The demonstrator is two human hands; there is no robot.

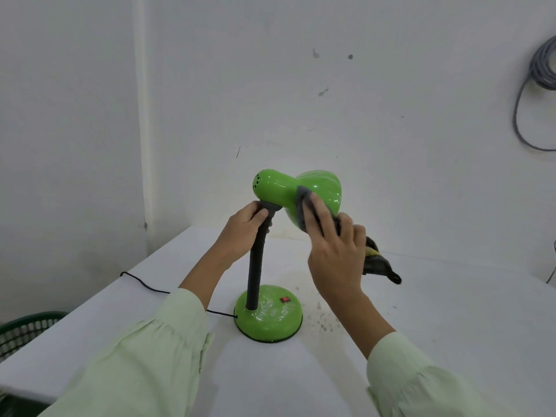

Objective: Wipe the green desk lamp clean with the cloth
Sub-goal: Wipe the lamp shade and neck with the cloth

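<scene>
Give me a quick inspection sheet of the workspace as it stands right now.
Surface: white table, dark specks right of the lamp base.
Job's things: green desk lamp upright; base carries white residue; grey cloth pressed on the shade.
Clutter: nothing seen.
Hands: left hand grips the black neck just under the shade; right hand holds the cloth against the shade.
Cables: black lamp cord runs left off the table; grey coiled cable hangs on the wall.
Surroundings: white walls; green basket at lower left.

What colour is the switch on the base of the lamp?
Red. The switch sits on the green base, clearest in the head view.
</scene>
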